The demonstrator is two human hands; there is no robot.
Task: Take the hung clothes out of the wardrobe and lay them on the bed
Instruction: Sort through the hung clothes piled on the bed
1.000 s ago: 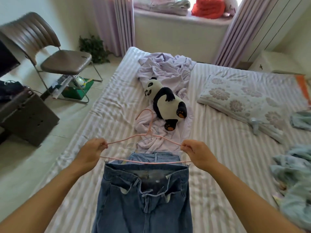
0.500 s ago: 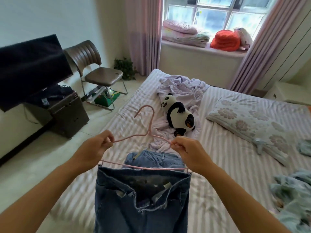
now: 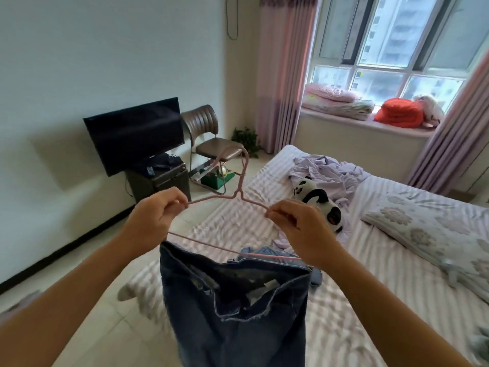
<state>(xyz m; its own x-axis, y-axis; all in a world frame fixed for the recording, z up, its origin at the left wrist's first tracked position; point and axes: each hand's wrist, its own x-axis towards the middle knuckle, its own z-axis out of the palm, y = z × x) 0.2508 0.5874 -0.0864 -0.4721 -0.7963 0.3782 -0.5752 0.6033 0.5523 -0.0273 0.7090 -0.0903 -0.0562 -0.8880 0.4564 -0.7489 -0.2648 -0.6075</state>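
A pink wire hanger [image 3: 239, 193] is held up in front of me, hook pointing upward. My left hand [image 3: 154, 217] grips its left shoulder and my right hand [image 3: 299, 225] grips its right shoulder. Dark blue jeans [image 3: 235, 300] hang from the hanger's lower bar, waistband open toward me, above the near edge of the striped bed [image 3: 370, 260]. Another piece of blue denim [image 3: 267, 252] lies on the bed just behind the bar. A crumpled lilac garment [image 3: 328, 170] lies farther up the bed.
A panda plush toy [image 3: 320, 201] lies on the lilac garment and a floral pillow [image 3: 434, 234] sits to the right. Left of the bed stand a television [image 3: 135, 133] on a dark cabinet and a brown chair [image 3: 209, 139]. Folded bedding rests on the window sill [image 3: 344, 102].
Both hands have lifted the hanger with the jeans higher, and my view has swung up and left, bringing the television, wall and window into sight.
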